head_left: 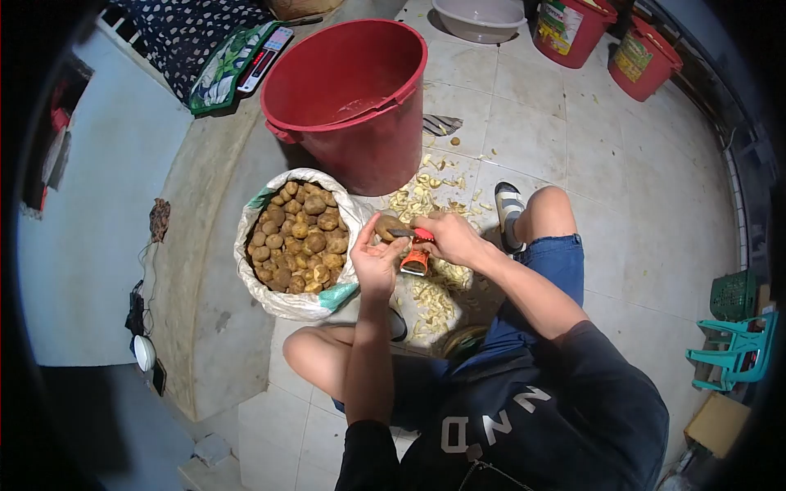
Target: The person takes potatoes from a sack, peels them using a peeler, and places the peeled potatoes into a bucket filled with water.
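Note:
My left hand (377,260) is closed around a brown potato (390,227) in front of my knees. In my right hand (452,238) is a small red-handled knife (423,235), its dark blade lying against the potato. Just below the hands is an orange-red object (415,262) with a pale edge; I cannot make out its kind. An open white sack (301,306) full of unpeeled potatoes (300,237) stands beside my left hand. Pale peelings (434,307) are scattered on the tiles beneath and beyond my hands.
A large red bucket (385,151) stands behind the sack. Farther back are a white basin (483,33) and two smaller red buckets (571,37). A digital scale (266,59) rests on the ledge at left. Turquoise plastic stools (737,353) and a green basket (733,295) are at right.

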Available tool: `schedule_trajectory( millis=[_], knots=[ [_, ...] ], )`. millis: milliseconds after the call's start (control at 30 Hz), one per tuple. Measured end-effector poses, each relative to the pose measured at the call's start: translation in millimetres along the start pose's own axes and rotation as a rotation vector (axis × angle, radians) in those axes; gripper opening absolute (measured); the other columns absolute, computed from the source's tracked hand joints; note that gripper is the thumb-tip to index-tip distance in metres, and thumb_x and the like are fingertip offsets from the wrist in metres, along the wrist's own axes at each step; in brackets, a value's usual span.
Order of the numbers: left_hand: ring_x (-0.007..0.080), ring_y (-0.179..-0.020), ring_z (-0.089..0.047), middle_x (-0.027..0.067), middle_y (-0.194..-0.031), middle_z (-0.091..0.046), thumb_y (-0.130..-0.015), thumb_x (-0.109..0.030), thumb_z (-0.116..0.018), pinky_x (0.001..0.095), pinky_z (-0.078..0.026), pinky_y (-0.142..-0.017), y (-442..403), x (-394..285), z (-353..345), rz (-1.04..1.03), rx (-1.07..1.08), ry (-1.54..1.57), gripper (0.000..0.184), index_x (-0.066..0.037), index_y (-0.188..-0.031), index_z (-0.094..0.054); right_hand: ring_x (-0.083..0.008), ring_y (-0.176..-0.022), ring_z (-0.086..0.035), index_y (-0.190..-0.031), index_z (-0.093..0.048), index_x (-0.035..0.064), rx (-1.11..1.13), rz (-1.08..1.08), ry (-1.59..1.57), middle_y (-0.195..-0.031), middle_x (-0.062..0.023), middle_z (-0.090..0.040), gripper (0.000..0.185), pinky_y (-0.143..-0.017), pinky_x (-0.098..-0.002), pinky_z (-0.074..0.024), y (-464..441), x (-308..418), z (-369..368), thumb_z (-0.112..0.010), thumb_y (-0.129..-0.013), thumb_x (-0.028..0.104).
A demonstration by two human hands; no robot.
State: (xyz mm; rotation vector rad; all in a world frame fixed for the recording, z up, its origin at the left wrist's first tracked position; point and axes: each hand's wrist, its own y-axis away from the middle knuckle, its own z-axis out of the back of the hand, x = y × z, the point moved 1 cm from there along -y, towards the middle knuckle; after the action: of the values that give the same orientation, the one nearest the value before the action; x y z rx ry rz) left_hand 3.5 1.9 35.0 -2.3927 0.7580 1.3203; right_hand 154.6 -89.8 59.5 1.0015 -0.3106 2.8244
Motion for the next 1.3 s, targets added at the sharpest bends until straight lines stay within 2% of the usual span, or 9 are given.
schedule_trajectory(
  millis=[67,267,433,600,733,833,1067,1167,1300],
  knots=[
    [0.0244,-0.099,-0.064,0.0174,-0.114,-0.057,-0.071,0.017,-0.07,0.0341,-0.055,-0.088,1,-3,-2,-0.063,-0.084,-0.057,0.059,0.009,-0.124,-0.046,-0.0395,-0.082,-0.064,-0.104,-0.06,0.011,0.01,-0.012,0.032,-0.085,-0.0168,-0.064,0.034,-0.07,-0.0477,-0.0508,3,2,3,-0.075,-0.076,0.021],
    [0.0228,-0.098,-0.065,0.0166,-0.11,-0.061,-0.07,0.018,-0.067,0.0344,-0.055,-0.088,4,-5,3,-0.037,-0.07,-0.177,0.054,0.009,-0.121,-0.048,-0.0391,-0.08,-0.064,-0.102,-0.059,0.0126,0.054,-0.023,0.129,-0.08,-0.0162,-0.061,0.027,-0.068,-0.0488,-0.0505,5,21,14,-0.067,-0.081,0.025],
    [0.0219,-0.097,-0.065,0.0173,-0.108,-0.063,-0.072,0.013,-0.068,0.0335,-0.053,-0.088,9,-2,-1,0.075,-0.039,-0.035,0.048,0.011,-0.117,-0.051,-0.0398,-0.081,-0.065,-0.102,-0.058,0.0106,0.175,-0.182,0.098,-0.087,-0.0215,-0.061,0.021,-0.07,-0.0503,-0.0505,-11,0,9,-0.061,-0.082,0.016],
    [0.0242,-0.098,-0.064,0.0193,-0.109,-0.064,-0.073,0.01,-0.067,0.0359,-0.051,-0.092,4,-12,5,0.099,0.106,0.028,0.048,0.012,-0.118,-0.051,-0.0386,-0.071,-0.066,-0.1,-0.061,0.0077,-0.044,-0.013,0.184,-0.07,-0.0166,-0.065,0.016,-0.065,-0.0475,-0.0524,-1,4,4,-0.054,-0.085,0.011],
    [0.0241,-0.101,-0.063,0.0196,-0.11,-0.063,-0.074,0.01,-0.065,0.0358,-0.049,-0.095,-6,-5,4,0.104,0.115,0.076,0.049,0.012,-0.12,-0.05,-0.0388,-0.068,-0.065,-0.09,-0.061,0.0059,0.036,-0.275,-0.057,-0.068,-0.0196,-0.063,0.015,-0.063,-0.0462,-0.0522,-13,-28,1,-0.067,-0.079,0.014],
    [0.0235,-0.103,-0.062,0.0182,-0.113,-0.062,-0.075,0.011,-0.064,0.0354,-0.048,-0.096,0,-5,8,0.056,0.019,0.136,0.05,0.012,-0.123,-0.048,-0.0399,-0.069,-0.065,-0.092,-0.06,0.0066,0.038,-0.106,0.055,-0.07,-0.0199,-0.063,0.015,-0.063,-0.0475,-0.0519,-4,-3,6,-0.066,-0.08,0.014],
    [0.0232,-0.102,-0.063,0.0166,-0.111,-0.062,-0.072,0.013,-0.062,0.0346,-0.051,-0.093,3,-8,6,-0.016,-0.001,0.021,0.05,0.008,-0.12,-0.049,-0.0403,-0.077,-0.067,-0.099,-0.058,0.0068,0.059,-0.032,0.102,-0.073,-0.0207,-0.063,0.016,-0.068,-0.0511,-0.0521,7,40,21,-0.056,-0.085,0.013],
    [0.0241,-0.101,-0.063,0.0177,-0.11,-0.062,-0.073,0.012,-0.063,0.0349,-0.051,-0.093,7,-4,13,0.028,0.009,0.049,0.047,0.01,-0.118,-0.05,-0.0407,-0.076,-0.066,-0.1,-0.059,0.0052,0.209,-0.187,0.069,-0.073,-0.0212,-0.063,0.018,-0.066,-0.0513,-0.0524,-12,1,6,-0.056,-0.084,0.012],
    [0.0256,-0.104,-0.062,0.0195,-0.111,-0.062,-0.078,0.006,-0.058,0.0374,-0.049,-0.097,1,-12,11,0.106,0.096,0.233,0.041,0.013,-0.118,-0.05,-0.041,-0.075,-0.066,-0.104,-0.06,0.005,0.093,-0.128,0.205,-0.077,-0.0234,-0.065,0.024,-0.066,-0.0505,-0.0529,-3,11,6,-0.057,-0.08,0.008]
  ],
)
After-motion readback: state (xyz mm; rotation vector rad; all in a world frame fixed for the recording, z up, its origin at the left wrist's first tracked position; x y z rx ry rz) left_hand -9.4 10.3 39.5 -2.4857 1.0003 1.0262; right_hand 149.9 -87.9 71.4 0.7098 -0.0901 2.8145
